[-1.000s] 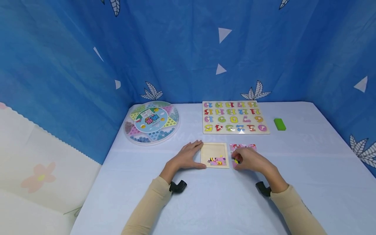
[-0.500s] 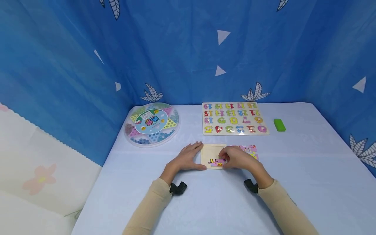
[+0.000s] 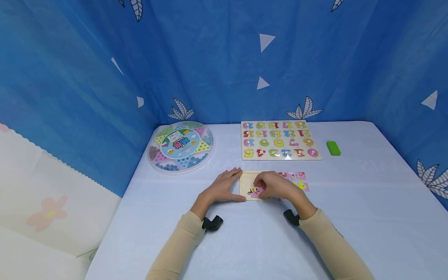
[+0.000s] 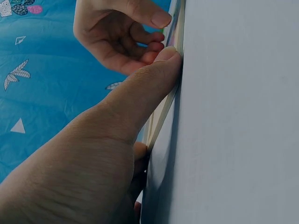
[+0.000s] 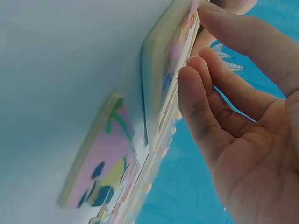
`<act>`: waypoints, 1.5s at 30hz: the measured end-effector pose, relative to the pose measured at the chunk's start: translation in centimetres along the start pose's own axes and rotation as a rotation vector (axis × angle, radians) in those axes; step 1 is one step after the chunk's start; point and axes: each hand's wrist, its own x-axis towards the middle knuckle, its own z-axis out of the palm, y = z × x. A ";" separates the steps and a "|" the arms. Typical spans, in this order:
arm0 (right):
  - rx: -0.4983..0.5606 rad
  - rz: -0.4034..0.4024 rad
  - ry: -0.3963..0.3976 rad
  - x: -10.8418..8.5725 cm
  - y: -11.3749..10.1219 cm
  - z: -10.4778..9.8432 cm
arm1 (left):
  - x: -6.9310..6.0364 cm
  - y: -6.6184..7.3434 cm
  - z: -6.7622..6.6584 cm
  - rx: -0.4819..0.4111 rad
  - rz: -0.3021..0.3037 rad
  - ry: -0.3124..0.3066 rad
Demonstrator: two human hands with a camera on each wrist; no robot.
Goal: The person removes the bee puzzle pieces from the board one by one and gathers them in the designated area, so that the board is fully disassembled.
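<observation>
A square wooden puzzle tray (image 3: 246, 182) lies mid-table, with several pink printed pieces (image 3: 254, 193) in its lower part; one shows a yellow-and-black bee. My left hand (image 3: 221, 188) braces the tray's left side, fingers straight near the far corner and thumb touching the near corner. My right hand (image 3: 274, 186) is over the tray's right half with thumb and fingers bent downward. Thumb and fingertips are apart in the right wrist view; whether a piece sits between them is not visible. Just right of the tray lie loose puzzle pieces (image 3: 301, 182), partly hidden by the right hand.
A wooden number board (image 3: 280, 144) lies behind the tray. At the back left rests a round clear game box (image 3: 180, 147) with coloured beads. A green block (image 3: 333, 148) is at the right. Blue curtains (image 3: 224, 58) rise behind the white-covered table (image 3: 252, 241).
My right hand has moved left from the loose pieces to over the tray, then a little farther left. The left hand and the tray have stayed in place.
</observation>
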 end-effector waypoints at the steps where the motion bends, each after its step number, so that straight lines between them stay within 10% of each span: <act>1: 0.003 -0.002 -0.002 0.1 -0.1 0.0 | 0.0 0.0 0.0 -0.001 0.000 0.001; 45: -0.006 0.002 -0.039 0.0 -0.3 0.3 | 0.1 0.0 -0.1 0.012 -0.020 -0.010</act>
